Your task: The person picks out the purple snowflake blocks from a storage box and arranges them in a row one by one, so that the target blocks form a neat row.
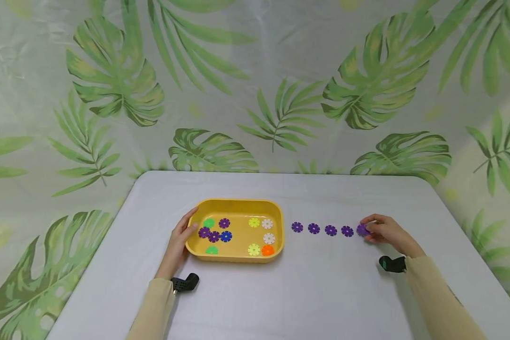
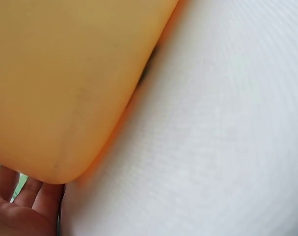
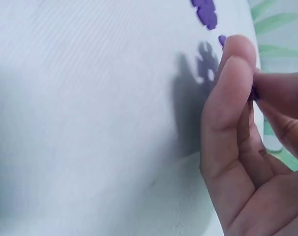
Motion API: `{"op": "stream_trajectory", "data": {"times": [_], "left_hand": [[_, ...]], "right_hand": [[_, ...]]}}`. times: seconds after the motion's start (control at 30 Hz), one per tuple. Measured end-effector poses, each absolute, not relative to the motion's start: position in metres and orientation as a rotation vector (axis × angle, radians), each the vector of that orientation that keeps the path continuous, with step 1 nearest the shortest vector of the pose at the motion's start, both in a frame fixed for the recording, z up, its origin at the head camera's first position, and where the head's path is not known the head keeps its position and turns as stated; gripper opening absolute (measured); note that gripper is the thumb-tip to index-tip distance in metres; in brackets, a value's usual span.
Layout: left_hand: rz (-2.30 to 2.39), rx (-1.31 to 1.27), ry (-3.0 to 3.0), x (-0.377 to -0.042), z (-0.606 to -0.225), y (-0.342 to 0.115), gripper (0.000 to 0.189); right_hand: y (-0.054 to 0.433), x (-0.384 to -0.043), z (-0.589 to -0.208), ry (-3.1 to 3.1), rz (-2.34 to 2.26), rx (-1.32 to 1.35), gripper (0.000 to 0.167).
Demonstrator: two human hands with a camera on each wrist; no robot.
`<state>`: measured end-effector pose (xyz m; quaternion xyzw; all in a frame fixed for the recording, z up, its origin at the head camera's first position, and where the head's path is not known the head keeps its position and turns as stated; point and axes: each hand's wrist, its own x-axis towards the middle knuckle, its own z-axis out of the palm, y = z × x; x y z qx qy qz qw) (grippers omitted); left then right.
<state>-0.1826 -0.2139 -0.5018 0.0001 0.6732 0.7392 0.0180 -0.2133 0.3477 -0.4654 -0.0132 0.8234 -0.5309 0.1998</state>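
Observation:
In the head view my left hand (image 1: 179,241) grips the left end of a yellow tray (image 1: 238,259), its thumb over the rim and its fingers along the outer wall. The left wrist view shows those fingers at the corner of the tray wall (image 2: 65,98). At the right, my right hand (image 1: 384,231) pinches a purple notched plastic disc (image 1: 362,230) between thumb and fingers; in the right wrist view the fingers mostly hide it, and its shadow falls on the tabletop. Several matching purple discs (image 1: 330,230) lie in a line just left of this hand.
Inside the tray lie a blue disc (image 1: 226,236), an orange disc (image 1: 267,250), and several purple, green, yellow and white ones. A white-covered table (image 1: 306,293) carries everything. Behind it hangs a leaf-patterned cloth (image 1: 280,61). Each wrist wears a small black camera (image 1: 186,282).

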Motion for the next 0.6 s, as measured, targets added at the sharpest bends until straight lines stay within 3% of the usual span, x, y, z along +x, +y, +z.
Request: {"op": "stream_trajectory", "data": {"times": [0.33,0.6], "left_hand": [[2.287,0.006,2.111,-0.182,-0.502,-0.215,0.048],[2.275,0.005,2.144,-0.182,-0.500,-0.213,0.048]], "right_hand": [[0.336,-0.216,-0.459,2.488,-1.325,-0.050,0.030],[0.274,-0.226,-0.430,2.352,-1.500,-0.238,0.037]]}}
